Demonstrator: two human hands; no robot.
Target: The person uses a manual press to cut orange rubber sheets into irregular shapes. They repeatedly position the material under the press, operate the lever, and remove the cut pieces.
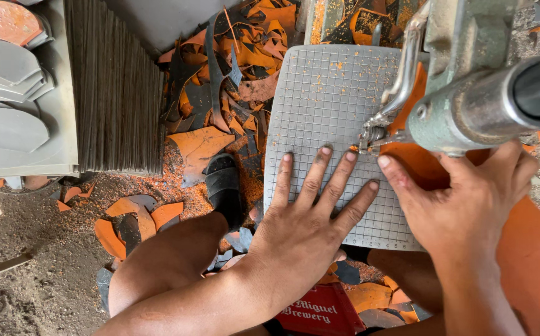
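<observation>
Two bare hands work on a pale grey cutting mat (326, 106) ruled with a fine square grid and dusted with orange grit. From the head camera, the left hand (310, 214) lies flat on the mat's lower half, fingers spread and straight, palm down, gripping nothing. The right hand (469, 199) rests at the mat's right edge, its fingers curled onto a smooth orange sheet (531, 249) that lies over that edge and runs off toward the lower right; whether it pinches the sheet or only presses it down I cannot tell. The sheet's near tip sits under the metal foot of a grey-green cutting machine (469, 93), whose rounded cast body and thick cylindrical arm fill the upper right corner, with a bent steel lever beside them.

Beyond the mat's upper left corner lies a heap of jagged orange and black offcuts (232, 81), thin and curled. Left of it stands a tight stack of dark ribbed sheets (117, 93) on edge, and further left are grey sole-shaped cutouts (9, 93). A black sandal (223, 186) rests on the dusty ground just beside the mat's left edge.
</observation>
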